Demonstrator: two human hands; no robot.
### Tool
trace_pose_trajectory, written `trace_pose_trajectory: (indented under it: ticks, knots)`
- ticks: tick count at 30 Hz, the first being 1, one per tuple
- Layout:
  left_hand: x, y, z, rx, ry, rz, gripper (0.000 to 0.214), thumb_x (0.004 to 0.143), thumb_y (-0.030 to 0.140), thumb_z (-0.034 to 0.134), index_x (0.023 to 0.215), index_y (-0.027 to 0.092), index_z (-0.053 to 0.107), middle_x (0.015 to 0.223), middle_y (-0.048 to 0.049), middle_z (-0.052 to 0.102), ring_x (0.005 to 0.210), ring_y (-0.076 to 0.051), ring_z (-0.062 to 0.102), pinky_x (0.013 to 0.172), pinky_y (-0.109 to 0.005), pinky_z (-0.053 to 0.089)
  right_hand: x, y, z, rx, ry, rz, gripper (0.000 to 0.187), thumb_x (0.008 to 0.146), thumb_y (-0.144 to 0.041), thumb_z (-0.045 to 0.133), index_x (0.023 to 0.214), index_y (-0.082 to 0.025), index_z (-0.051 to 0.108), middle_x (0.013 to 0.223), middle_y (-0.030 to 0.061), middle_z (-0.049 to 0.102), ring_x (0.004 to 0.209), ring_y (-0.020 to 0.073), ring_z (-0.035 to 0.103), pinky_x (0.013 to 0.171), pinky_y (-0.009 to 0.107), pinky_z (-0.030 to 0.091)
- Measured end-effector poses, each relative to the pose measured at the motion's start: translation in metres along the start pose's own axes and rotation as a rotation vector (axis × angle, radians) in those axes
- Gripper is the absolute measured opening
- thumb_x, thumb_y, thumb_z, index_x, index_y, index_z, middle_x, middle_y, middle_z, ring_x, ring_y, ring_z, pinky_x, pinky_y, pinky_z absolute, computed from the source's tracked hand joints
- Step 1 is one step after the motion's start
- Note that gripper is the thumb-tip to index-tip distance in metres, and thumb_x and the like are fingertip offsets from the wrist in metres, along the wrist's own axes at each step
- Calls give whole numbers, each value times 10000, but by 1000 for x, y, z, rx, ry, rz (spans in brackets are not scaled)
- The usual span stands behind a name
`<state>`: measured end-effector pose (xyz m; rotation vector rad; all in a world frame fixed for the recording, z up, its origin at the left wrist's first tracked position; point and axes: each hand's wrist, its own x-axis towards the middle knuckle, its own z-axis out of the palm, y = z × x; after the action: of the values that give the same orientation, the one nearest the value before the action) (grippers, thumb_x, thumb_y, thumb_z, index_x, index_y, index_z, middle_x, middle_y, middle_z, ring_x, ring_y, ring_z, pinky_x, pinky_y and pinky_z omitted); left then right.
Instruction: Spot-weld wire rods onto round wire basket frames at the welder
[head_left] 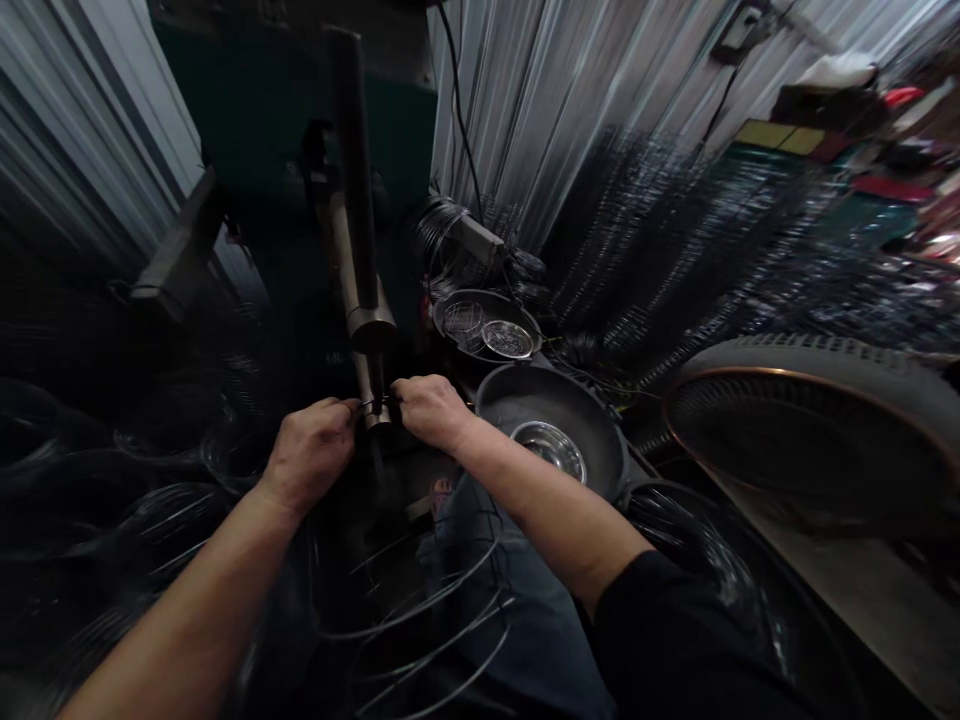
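Note:
My left hand (313, 448) and my right hand (433, 410) are closed at either side of a machine's lower metal rod (365, 385). Their fingertips pinch a thin wire piece (374, 402) that crosses the rod's tip; its full shape is lost in the dark. Just above hangs the machine's thick upper cylinder (373, 325). Below my hands, over my legs, several curved wire rings (442, 595) show; whether they join the held wire I cannot tell.
A dark round pan (499, 395) with a shiny metal bowl (551, 450) stands right of my right hand. Behind it, another pan (442, 318) holds round wire pieces. Wire stacks (637, 240) line the corrugated wall, and a round fan-like object (810, 430) stands at right.

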<state>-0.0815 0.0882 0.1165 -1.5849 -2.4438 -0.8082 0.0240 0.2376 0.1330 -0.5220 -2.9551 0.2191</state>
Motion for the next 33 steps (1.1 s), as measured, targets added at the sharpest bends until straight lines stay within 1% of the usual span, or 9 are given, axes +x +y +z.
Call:
trace_pose_trajectory:
  ticks: [7, 11, 16, 20, 23, 26, 29, 31, 33]
  knots:
    - [2, 1, 0, 56, -67, -32, 359, 850, 271, 388, 925, 154, 719, 921, -119, 704, 828, -229, 666, 765, -310, 500, 1, -1, -4, 32, -30, -5, 312, 852, -203, 451, 1052, -188, 691, 994, 98, 726, 947, 218, 659, 770, 262, 447]
    - [4, 1, -1, 32, -138, -88, 336, 830, 250, 421, 941, 171, 728, 924, -105, 713, 864, -214, 657, 773, -278, 480, 1, -1, -10, 86, -47, 20, 302, 824, -163, 473, 1004, -195, 715, 984, 83, 739, 950, 202, 664, 786, 229, 449]
    - [5, 4, -4, -2, -132, -134, 281, 802, 287, 501, 920, 188, 737, 872, -84, 719, 861, -196, 647, 763, -246, 460, 4, -2, -8, 127, -32, 7, 288, 821, -127, 501, 980, -188, 734, 997, 78, 743, 974, 187, 663, 835, 206, 449]
    - [4, 7, -7, 4, -139, -155, 281, 798, 341, 530, 862, 166, 740, 841, -105, 713, 828, -213, 650, 732, -269, 456, 10, -3, -4, 212, -43, 8, 214, 846, -212, 561, 950, -179, 745, 968, 78, 747, 950, 195, 670, 848, 240, 471]
    - [3, 9, -8, 14, -155, -163, 269, 795, 310, 518, 815, 158, 738, 833, -118, 709, 810, -219, 650, 719, -280, 451, 3, 14, -20, 398, -183, 25, 281, 812, -215, 630, 1076, -172, 714, 1044, 77, 731, 1006, 197, 653, 918, 286, 477]
    - [3, 9, -9, 4, -164, -158, 279, 807, 289, 484, 797, 165, 734, 848, -116, 709, 811, -208, 648, 719, -272, 447, -18, 52, -58, 651, -411, 39, 579, 748, -222, 707, 1310, -207, 568, 1166, 62, 688, 1069, 187, 625, 975, 316, 473]
    - [3, 8, -9, -15, -163, -152, 300, 820, 304, 469, 789, 164, 732, 845, -117, 706, 805, -208, 647, 712, -272, 446, -42, 83, -89, 749, -484, 113, 653, 730, -283, 729, 1346, -204, 528, 1157, 67, 684, 1010, 185, 640, 948, 334, 501]
    - [4, 6, -8, -26, -158, -148, 299, 819, 308, 474, 792, 158, 732, 837, -119, 704, 795, -213, 646, 703, -277, 445, -49, 87, -90, 753, -480, 160, 645, 734, -322, 732, 1335, -190, 539, 1138, 71, 685, 940, 178, 648, 897, 327, 526]
    - [5, 5, -7, -34, -148, -141, 300, 823, 312, 480, 806, 152, 733, 839, -119, 706, 794, -212, 645, 705, -276, 446, -45, 78, -75, 755, -426, 195, 620, 745, -335, 730, 1316, -167, 554, 1107, 76, 687, 853, 158, 645, 820, 296, 545]
